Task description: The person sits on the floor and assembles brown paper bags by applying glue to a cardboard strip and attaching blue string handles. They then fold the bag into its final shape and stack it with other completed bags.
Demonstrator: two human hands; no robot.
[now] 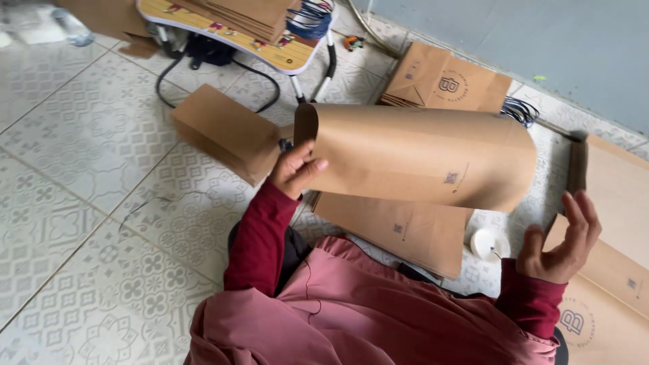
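- On your far left is the tiled floor. It is pale with a flower pattern.
- A black cable loops on the floor near the top.
- Above it stands a small folding table with a stack of flat brown bags on it.
- An open brown paper bag lies on its side on the floor, just left of your left hand.
- Your left hand is closed on the left edge of a big brown paper bag. Your thumb lies on the front and your fingers are tucked behind.
- You hold that big bag up in the air, in the middle, above your lap. It curves over to the right.
- Under it, a flat brown bag lies on the floor by your knees.
- Behind it, near the wall, sits a pile of brown bags with dark strings beside it.
- A small white round reel sits on the floor just left of your right hand.
- Your right hand is open, fingers spread. It holds nothing and is just off the big bag's right end.
- More flat brown bags lie on your far right, behind that hand.
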